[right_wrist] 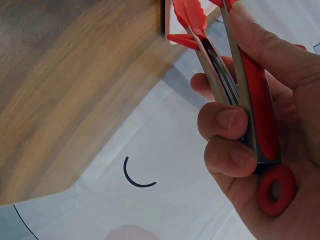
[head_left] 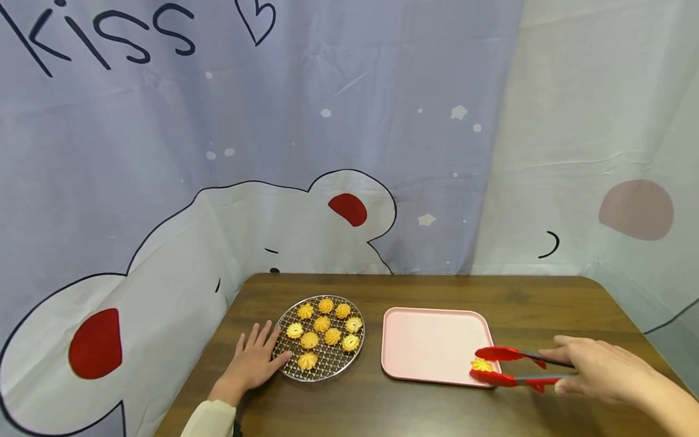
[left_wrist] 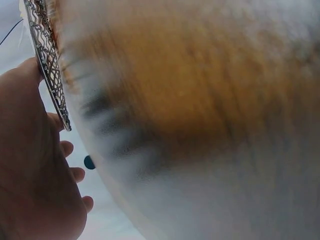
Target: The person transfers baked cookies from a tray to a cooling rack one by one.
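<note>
Tongs with red tips (head_left: 494,379) are gripped in my right hand (head_left: 614,370); in the right wrist view, fingers and thumb curl around the tongs' red and metal handles (right_wrist: 262,100). Between the tong tips is a yellow swirled cookie (head_left: 482,365), over the near right corner of a pink tray (head_left: 426,346). Whether the cookie touches the tray, I cannot tell. My left hand (head_left: 251,361) rests with spread fingers at the left rim of a round wire rack (head_left: 333,366), its thumb at the rim. Several piped cookies (head_left: 321,324) lie on the rack.
Both rack and tray stand on a dark brown wooden table (head_left: 524,303). Behind it hangs a printed cloth (head_left: 284,121) with bear drawings. A thin dark cable (head_left: 671,318) runs beyond the right table edge. Most of the left wrist view is blurred.
</note>
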Demonstrator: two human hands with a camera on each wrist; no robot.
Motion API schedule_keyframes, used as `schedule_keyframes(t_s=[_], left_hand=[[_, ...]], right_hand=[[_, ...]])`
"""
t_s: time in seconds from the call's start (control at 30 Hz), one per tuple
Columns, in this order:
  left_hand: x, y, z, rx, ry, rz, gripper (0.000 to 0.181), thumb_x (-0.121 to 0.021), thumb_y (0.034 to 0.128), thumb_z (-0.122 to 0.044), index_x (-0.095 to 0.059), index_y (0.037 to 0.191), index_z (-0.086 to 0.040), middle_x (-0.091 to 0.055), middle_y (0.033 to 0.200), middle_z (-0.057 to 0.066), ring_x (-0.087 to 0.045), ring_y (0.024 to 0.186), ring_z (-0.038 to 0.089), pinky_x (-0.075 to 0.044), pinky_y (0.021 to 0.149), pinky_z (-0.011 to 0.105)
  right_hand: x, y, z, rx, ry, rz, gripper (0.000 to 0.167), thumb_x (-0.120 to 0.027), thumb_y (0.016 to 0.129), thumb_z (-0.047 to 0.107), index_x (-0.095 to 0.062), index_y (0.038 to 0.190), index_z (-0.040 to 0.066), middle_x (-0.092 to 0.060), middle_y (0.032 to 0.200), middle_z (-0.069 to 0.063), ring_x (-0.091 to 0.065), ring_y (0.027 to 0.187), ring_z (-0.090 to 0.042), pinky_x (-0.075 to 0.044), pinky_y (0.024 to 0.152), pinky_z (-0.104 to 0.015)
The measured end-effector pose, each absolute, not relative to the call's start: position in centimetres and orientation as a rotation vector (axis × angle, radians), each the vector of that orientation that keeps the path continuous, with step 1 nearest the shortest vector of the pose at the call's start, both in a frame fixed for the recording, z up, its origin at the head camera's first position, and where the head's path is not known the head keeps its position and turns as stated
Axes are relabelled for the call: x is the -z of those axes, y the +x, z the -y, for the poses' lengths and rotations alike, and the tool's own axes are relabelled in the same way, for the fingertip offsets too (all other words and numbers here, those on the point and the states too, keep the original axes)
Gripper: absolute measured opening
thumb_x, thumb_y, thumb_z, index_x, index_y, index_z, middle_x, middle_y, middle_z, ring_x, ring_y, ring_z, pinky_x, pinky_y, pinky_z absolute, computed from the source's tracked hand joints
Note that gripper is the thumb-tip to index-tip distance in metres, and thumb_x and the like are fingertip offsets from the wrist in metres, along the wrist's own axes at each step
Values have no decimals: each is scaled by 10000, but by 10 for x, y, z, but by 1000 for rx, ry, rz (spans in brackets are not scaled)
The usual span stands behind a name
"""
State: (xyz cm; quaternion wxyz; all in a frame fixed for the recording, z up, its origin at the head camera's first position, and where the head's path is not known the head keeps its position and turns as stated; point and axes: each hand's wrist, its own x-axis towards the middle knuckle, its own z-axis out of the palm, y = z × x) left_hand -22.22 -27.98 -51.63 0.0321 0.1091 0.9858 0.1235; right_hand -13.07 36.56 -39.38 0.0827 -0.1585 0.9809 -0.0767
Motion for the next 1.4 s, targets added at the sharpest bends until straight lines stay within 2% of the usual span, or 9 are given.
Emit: schedule_keyframes(t_s=[0.17,0.3,0.37,0.43,0.57,0.63,0.73,0.87,1.4], left_hand=[[516,-222,280,-355,340,-3042,799,-460,1019,-595,-342,1578,-36,-219,1647,245,-132,1505,516,-40,1166,719],[516,-221,279,-348,333,-3033,801,-460,1018,-600,-351,1574,-33,-225,1645,245,-139,1504,515,-47,1168,717],[516,-220,279,-354,330,-3027,795,-464,1018,-594,-358,1570,-32,-222,1646,245,-135,1504,517,-45,1167,720],[516,-220,279,-349,322,-3024,794,-457,1018,-601,-353,1576,-45,-214,1652,236,-126,1509,510,-43,1170,715],[516,-221,279,-343,307,-3012,794,-456,1017,-607,-341,1586,-66,-199,1660,223,-105,1518,499,-36,1172,713],[515,-222,279,-338,305,-3011,793,-458,1017,-605,-337,1589,-70,-197,1661,220,-104,1519,497,-38,1173,711],[514,-221,278,-330,309,-3018,781,-459,1021,-593,-342,1586,-66,-205,1659,223,-115,1516,501,-47,1173,712],[513,-220,278,-329,302,-3012,777,-458,1024,-587,-335,1589,-68,-197,1661,221,-111,1516,501,-43,1172,712],[511,-218,279,-344,293,-2997,795,-450,1019,-606,-335,1588,-63,-192,1662,224,-91,1519,501,-30,1168,716]], right_hand=[[394,-129,-367,244,-508,-2948,565,-860,746,424,-747,1247,190,-628,1318,-216,-673,1071,-417,-556,806,-557],[399,-124,-370,224,-611,-2981,546,-848,759,437,-747,1244,208,-648,1132,58,-627,834,-69,-520,661,-328],[401,-123,-370,207,-652,-2996,535,-844,764,441,-747,1242,222,-600,1047,140,-542,744,8,-456,604,-269],[401,-123,-370,212,-649,-3001,539,-843,764,441,-744,1247,224,-613,1069,120,-568,760,-10,-480,616,-286],[399,-124,-367,226,-587,-3014,554,-851,751,440,-741,1254,238,-659,1268,-120,-706,971,-279,-571,749,-464],[399,-123,-364,231,-581,-3026,555,-855,747,436,-741,1254,243,-654,1294,-154,-708,1001,-324,-571,770,-491],[399,-123,-360,212,-636,-3050,539,-853,751,439,-745,1245,253,-666,1211,6,-688,889,-139,-549,688,-365],[397,-125,-353,250,-751,-3047,519,-844,771,433,-750,1234,219,-554,989,215,-477,695,60,-407,575,-234],[392,-138,-321,357,-867,-2997,533,-816,794,474,-743,1255,218,-538,976,207,-455,690,71,-391,573,-231]])
